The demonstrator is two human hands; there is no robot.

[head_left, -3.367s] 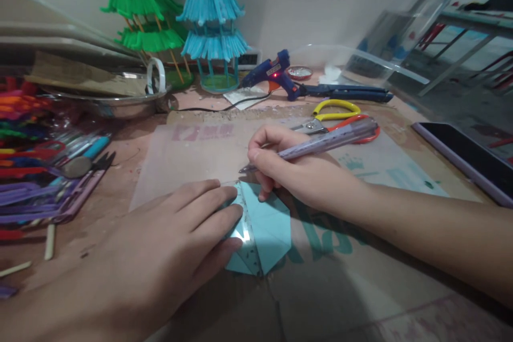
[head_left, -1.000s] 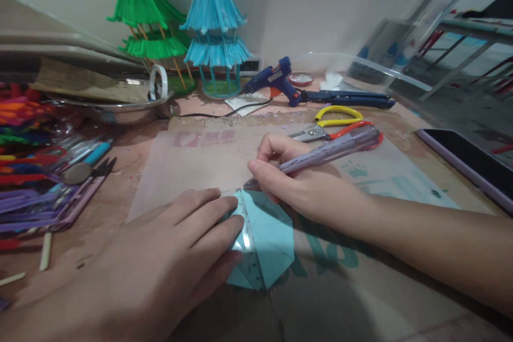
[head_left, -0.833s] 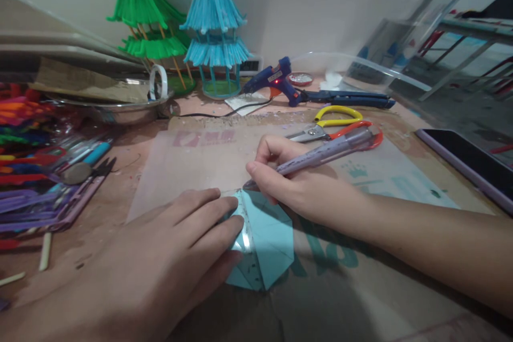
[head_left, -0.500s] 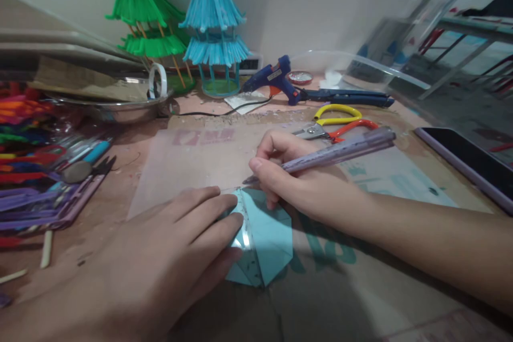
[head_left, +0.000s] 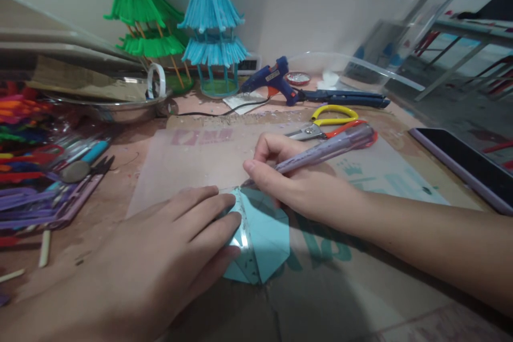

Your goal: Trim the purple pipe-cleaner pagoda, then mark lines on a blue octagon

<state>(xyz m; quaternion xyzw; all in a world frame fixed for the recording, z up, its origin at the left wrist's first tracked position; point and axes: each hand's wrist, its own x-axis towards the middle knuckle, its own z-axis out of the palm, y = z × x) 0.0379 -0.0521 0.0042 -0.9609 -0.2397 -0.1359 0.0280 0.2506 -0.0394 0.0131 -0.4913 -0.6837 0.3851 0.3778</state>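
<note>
A light blue many-sided piece of card (head_left: 271,238) lies flat, with faint lines across it. A clear ruler (head_left: 249,256) with worn dark marks runs along its middle. My left hand (head_left: 176,246) rests on the ruler and the card's left side, fingers stretched out and pressing down; that side is mostly hidden beneath it. In my right hand (head_left: 288,171) is a purple pen (head_left: 324,150), pinched between thumb and fingers. The pen's tip is at the top end of the ruler, near the card's upper corner.
Beyond my right hand lie scissors (head_left: 334,116) and a blue glue gun (head_left: 269,81). Green (head_left: 140,5) and blue (head_left: 214,16) small tiered towers stand at the back. A phone (head_left: 460,163) is at right. Craft supplies and a tray (head_left: 68,208) crowd the left. Cardboard (head_left: 320,299) lies underneath.
The pen's rear end has swung lower and nearer, its tip staying by the ruler's top end. My left hand stays pressed in place. The whole view has shifted slightly.
</note>
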